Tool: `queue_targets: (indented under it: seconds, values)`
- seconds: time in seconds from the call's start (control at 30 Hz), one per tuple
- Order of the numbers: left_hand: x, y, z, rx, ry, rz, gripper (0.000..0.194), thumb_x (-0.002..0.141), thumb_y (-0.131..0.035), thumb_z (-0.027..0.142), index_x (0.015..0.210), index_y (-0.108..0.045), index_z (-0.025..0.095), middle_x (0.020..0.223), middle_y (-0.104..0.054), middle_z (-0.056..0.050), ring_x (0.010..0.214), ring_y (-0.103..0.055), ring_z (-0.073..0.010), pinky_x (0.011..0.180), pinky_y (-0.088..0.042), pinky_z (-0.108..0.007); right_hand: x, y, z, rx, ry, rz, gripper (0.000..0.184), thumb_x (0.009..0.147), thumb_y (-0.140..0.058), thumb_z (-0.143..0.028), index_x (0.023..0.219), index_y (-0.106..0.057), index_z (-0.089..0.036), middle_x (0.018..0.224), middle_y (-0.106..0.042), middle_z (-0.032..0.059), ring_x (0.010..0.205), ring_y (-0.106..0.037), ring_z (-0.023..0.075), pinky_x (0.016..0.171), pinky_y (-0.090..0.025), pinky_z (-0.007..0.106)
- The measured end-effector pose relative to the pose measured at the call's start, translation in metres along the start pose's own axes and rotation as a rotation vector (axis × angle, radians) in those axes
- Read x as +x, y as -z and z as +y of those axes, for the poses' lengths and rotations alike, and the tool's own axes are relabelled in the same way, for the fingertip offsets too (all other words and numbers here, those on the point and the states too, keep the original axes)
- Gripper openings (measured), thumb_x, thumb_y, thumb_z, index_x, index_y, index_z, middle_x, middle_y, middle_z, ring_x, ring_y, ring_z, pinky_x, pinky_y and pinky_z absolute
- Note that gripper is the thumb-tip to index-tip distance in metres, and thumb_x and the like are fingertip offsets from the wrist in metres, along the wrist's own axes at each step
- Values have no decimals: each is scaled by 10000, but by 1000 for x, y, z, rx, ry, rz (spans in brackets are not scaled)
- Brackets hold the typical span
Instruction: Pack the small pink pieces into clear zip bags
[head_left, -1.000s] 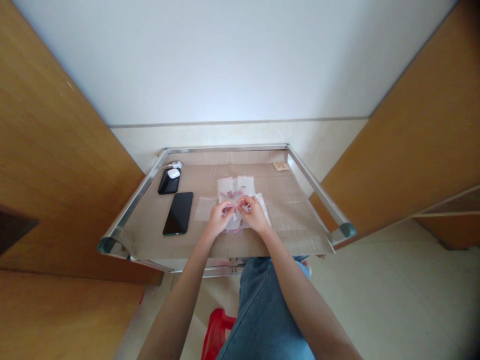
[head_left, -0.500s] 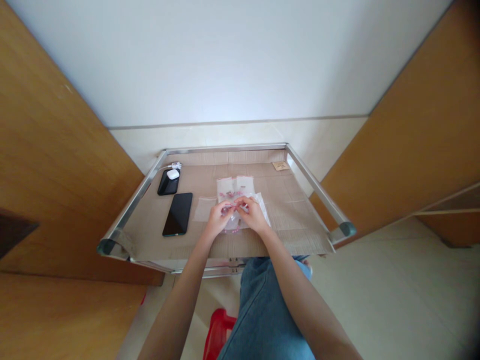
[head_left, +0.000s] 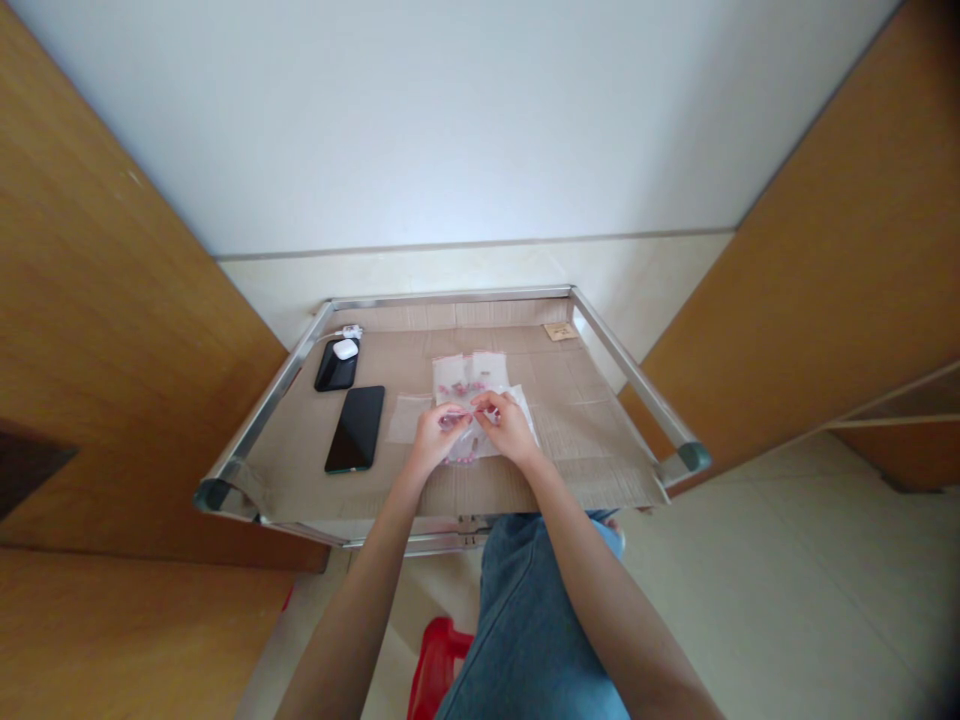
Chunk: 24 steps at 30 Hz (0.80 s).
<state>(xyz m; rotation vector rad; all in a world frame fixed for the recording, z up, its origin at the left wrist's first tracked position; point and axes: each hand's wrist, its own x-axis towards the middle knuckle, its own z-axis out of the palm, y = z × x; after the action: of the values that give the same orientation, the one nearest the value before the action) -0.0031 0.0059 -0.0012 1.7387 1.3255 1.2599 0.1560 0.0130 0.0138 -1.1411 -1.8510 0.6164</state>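
Close together over the middle of the cardboard-covered table top [head_left: 585,430], my left hand [head_left: 437,432] and my right hand [head_left: 507,426] pinch the upper edge of a small clear plastic bag [head_left: 466,447]. Several tiny pink pieces show low in this bag; their kind is too small to tell. Just behind my fingers lie more clear bags [head_left: 489,366] with pink edges, and small pink and dark pieces [head_left: 469,388] show on them. Another flat clear bag [head_left: 405,418] rests left of my left hand. Part of a whitish bag sticks out beyond my right hand.
A large black phone [head_left: 356,430] lies on the left. Behind it are a smaller dark phone [head_left: 335,367], a white earbud case [head_left: 346,349] and a white charger [head_left: 351,331]. A tan paper packet [head_left: 559,331] sits at the back right. Metal rails [head_left: 630,370] edge the table.
Both hands stay in nearly the same place, still pinching the bag. The fingers of the two hands have shifted very slightly, and the bag between them hangs a little differently.
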Motion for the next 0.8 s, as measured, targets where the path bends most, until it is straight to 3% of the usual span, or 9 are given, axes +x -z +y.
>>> queue_targets:
  seconds: [0.37,0.8]
  values:
    - [-1,2,5,-6,6,-14,153,750,-600,284,787,-660,148,797,-704,-66,756,-650,-177,735,-501,-297,1,1,-1,-2,-19,1,190,761,-542,-127,919,-617,-202,768,-636,21,781,-512,180,726,-417,297]
    - [-1,4,9,-13,32,21,209,769,-557,330,790,-676,159,715,-677,-23,638,-562,-139,611,-415,-237,3,9,10,-28,-85,15,236,755,-529,-138,963,-608,-217,791,-664,8,777,-514,177,733,-403,300]
